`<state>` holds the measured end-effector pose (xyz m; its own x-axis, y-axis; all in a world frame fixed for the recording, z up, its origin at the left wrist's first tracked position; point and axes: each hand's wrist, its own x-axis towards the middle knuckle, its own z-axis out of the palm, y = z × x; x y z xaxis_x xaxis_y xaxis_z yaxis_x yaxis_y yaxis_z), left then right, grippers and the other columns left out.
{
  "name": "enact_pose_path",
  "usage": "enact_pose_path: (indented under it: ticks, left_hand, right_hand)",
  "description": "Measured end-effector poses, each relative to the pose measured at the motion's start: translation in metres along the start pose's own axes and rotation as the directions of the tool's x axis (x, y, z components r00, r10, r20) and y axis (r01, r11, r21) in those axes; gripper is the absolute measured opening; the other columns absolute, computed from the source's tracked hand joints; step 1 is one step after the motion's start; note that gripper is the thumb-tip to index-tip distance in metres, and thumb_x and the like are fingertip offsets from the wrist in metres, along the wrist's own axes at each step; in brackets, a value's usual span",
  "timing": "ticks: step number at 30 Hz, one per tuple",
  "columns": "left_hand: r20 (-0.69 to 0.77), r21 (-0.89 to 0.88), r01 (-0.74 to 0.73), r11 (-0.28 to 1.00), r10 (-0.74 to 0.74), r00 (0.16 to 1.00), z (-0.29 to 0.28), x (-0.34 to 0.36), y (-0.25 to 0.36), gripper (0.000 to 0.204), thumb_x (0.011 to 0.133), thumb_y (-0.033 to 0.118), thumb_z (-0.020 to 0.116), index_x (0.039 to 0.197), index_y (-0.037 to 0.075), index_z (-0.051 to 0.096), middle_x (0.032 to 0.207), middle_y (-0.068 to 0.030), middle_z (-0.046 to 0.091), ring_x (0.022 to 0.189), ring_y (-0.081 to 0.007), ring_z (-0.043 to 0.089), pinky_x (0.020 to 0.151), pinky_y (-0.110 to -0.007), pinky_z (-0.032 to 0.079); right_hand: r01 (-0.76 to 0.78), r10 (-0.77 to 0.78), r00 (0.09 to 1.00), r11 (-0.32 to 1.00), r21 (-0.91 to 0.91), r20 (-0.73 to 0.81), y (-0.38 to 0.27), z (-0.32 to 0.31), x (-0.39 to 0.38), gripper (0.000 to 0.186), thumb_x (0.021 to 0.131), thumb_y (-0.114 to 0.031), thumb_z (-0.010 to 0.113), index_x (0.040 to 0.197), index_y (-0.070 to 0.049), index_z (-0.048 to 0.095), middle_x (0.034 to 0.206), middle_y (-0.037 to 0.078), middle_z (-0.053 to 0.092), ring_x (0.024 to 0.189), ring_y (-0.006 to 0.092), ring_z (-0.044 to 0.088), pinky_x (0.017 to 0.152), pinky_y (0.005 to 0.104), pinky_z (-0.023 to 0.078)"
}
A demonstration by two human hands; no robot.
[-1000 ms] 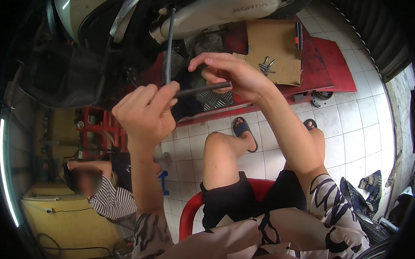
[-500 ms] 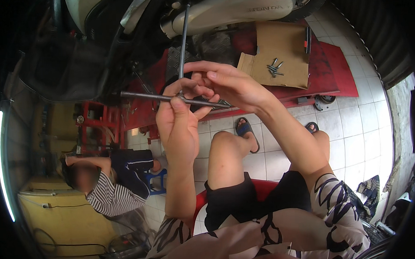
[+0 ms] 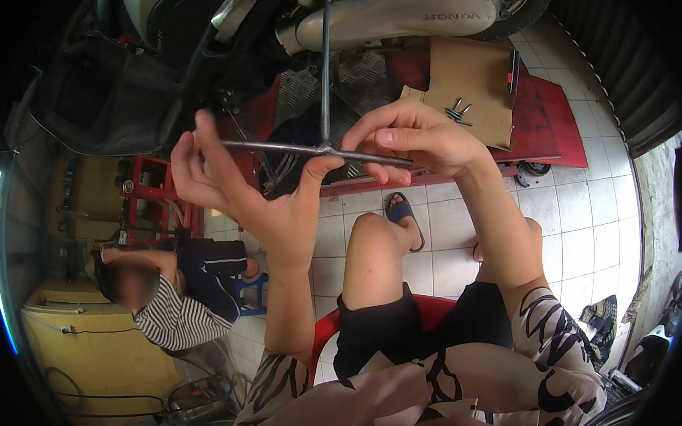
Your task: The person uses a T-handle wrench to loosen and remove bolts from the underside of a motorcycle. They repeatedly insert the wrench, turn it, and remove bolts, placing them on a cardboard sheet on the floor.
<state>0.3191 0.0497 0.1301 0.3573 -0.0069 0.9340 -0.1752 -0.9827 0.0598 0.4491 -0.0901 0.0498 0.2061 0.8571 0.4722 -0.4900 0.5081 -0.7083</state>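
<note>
A dark metal T-handle wrench (image 3: 325, 86) stands with its long shaft reaching up to the underside of a motorcycle, beside the silver exhaust cover (image 3: 394, 19). My left hand (image 3: 254, 193) is spread, fingers pointing up behind the left half of the crossbar. Its thumb tip touches the bar close to the joint with the shaft. Around the bar's right half are the curled fingers of my right hand (image 3: 421, 139), with the thumb above the bar. Where the shaft's far tip meets the motorcycle is too dark to make out.
Several bolts (image 3: 459, 113) lie on cardboard (image 3: 467, 69) on the red lift platform (image 3: 552, 123). A black seat-like part (image 3: 105, 120) hangs at the upper left. Another person (image 3: 186, 301) sits at the left on a blue stool (image 3: 254, 295), near a yellow cabinet (image 3: 98, 357).
My left hand has let go of the crossbar and spread its fingers, moving left. The right hand has closed around the bar's right half. The crossbar appears slightly higher and farther right.
</note>
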Motion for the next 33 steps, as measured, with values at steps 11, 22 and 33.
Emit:
enact_pose_path:
  ticks: [11,22,33]
  left_hand:
    - [0.362,0.086,0.132,0.987,-0.155,0.919,-0.007,-0.008,0.0,0.034,0.097,0.027,0.052,0.078,0.005,0.069,0.069,-0.0011,0.059,0.068,-0.0167,0.053,0.079,-0.035,0.039]
    - [0.816,-0.415,0.886,0.205,-0.347,0.462,0.006,-0.027,0.013,0.051,0.101,0.038,0.042,0.096,-0.007,0.066,0.079,-0.0104,0.063,0.06,-0.0138,0.057,0.057,-0.024,0.045]
    - [0.315,-0.117,0.557,0.822,-0.501,0.806,-0.018,-0.034,0.004,0.043,0.09,0.021,0.063,0.124,-0.003,0.054,0.062,0.0004,0.054,0.053,-0.0043,0.047,0.049,-0.018,0.032]
  right_hand:
    - [0.201,-0.203,0.973,0.979,-0.036,-0.107,0.001,-0.01,0.004,0.057,0.097,-0.049,0.038,0.11,0.002,0.061,0.091,0.008,0.064,0.085,0.0145,0.062,0.071,0.025,0.046]
    - [0.189,-0.17,0.955,0.98,0.056,-0.244,0.024,0.004,0.026,0.03,0.096,-0.023,0.056,0.115,0.0,0.059,0.085,-0.001,0.056,0.081,0.0058,0.052,0.071,0.0173,0.044]
    - [0.301,-0.245,0.949,0.896,0.326,-0.2,0.039,0.005,0.065,0.018,0.095,-0.017,0.059,0.098,0.0,0.056,0.064,-0.001,0.052,0.055,0.005,0.043,0.051,0.0194,0.035]
